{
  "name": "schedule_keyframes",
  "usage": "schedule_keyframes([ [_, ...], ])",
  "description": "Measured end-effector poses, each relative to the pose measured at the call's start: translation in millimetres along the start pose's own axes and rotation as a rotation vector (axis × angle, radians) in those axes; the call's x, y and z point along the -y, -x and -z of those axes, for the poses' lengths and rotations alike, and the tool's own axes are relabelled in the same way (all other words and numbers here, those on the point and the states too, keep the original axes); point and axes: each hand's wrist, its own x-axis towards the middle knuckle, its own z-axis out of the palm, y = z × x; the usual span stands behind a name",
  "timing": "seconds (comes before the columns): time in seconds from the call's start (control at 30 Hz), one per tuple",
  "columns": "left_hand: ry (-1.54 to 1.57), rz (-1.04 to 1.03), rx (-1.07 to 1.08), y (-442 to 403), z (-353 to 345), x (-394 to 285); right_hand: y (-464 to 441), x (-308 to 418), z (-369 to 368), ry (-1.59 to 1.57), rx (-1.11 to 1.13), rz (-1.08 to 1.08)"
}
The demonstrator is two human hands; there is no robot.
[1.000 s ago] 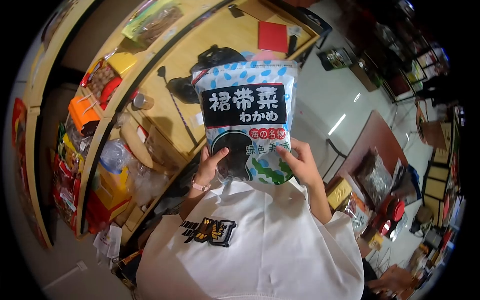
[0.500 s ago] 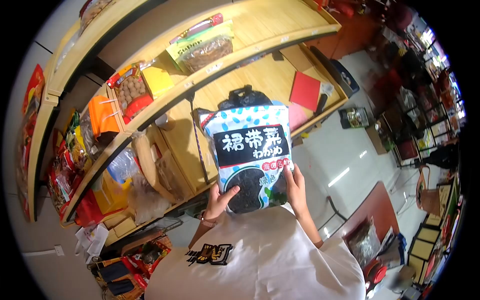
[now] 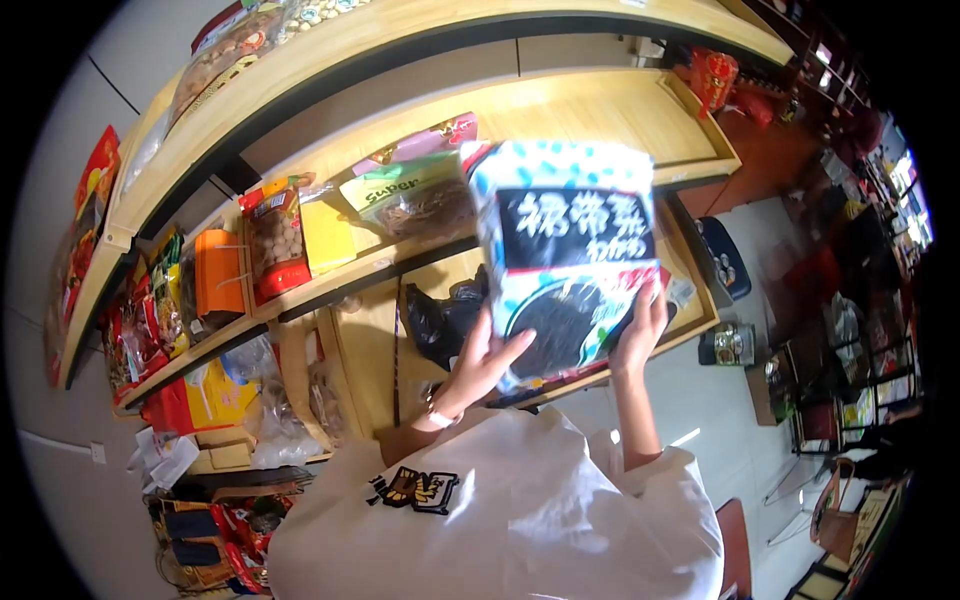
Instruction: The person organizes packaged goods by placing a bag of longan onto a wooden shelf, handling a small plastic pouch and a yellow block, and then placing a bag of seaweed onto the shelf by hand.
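Both hands hold up a bag of dried wakame seaweed (image 3: 570, 290), white and blue with a black label and a dark window low on its front. My left hand (image 3: 478, 368) grips the lower left edge, thumb lying over the front. At the lower right edge, my right hand (image 3: 636, 328) is closed on the bag, its fingers partly behind it. The bag is upright, in front of the wooden shelves (image 3: 600, 115). Behind its left side, on the lower shelf, lies a black plastic bag (image 3: 435, 318).
On the middle shelf stand a green pouch (image 3: 405, 192), a yellow packet (image 3: 328, 232), a red bag of round nuts (image 3: 276, 240) and an orange box (image 3: 218, 268). Above runs another shelf edge (image 3: 420, 45). A dark blue stool (image 3: 722, 258) stands on the floor at the right.
The seaweed bag has risen toward the upper right in view, still in both hands. My view has shifted, so the middle shelf shows more fully.
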Motion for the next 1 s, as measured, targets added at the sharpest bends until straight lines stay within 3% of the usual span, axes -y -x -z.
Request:
schedule_keyframes([
  [0.13, -0.288, -0.279, -0.025, -79.0, -15.8, 11.6, -108.7, -1.2, -27.2, -0.161, 0.045, 0.053],
  [0.23, -0.794, -0.461, -0.066, -117.6, -29.7, -8.9, -180.1, -14.7, -59.3, -0.229, 0.102, 0.015],
  [0.33, -0.791, -0.34, -0.074, -143.8, -26.0, 6.4, -236.2, -37.4, -84.5, -0.159, 0.188, 0.003],
  [0.4, -0.973, -0.386, -0.126, -155.3, -18.0, 25.8, -257.9, -61.8, -96.9, -0.146, 0.264, 0.013],
  [0.43, -1.012, -0.406, -0.144, -158.8, -15.7, 31.4, -263.8, -76.4, -101.5, 0.085, 0.199, 0.077],
  [0.53, -1.089, -0.479, -0.142, -171.3, -7.8, 46.2, -272.5, -129.6, -100.9, 0.621, 0.347, 0.203],
  [0.57, -1.13, -0.481, -0.097, -178.4, -2.7, 54.9, -284.2, -169.6, -94.2, 0.73, 0.26, 0.395],
  [0.6, -1.169, -0.488, -0.051, -185.2, 1.3, 61.2, -282.8, -169.5, -92.9, 0.728, 0.262, 0.387],
  [0.67, -1.227, -0.484, -0.063, -198.6, 7.7, 72.4, -288.6, -163.2, -89.6, 0.82, 0.344, 0.135],
  [0.87, -1.541, -0.391, -0.114, -215.0, 8.3, 103.0, -293.2, -169.3, -83.6, 0.769, 0.326, 0.134],
  [1.0, -1.573, -0.386, -0.134, -212.5, 3.8, 107.0, -285.8, -153.7, -88.3, 0.818, 0.322, 0.019],
])
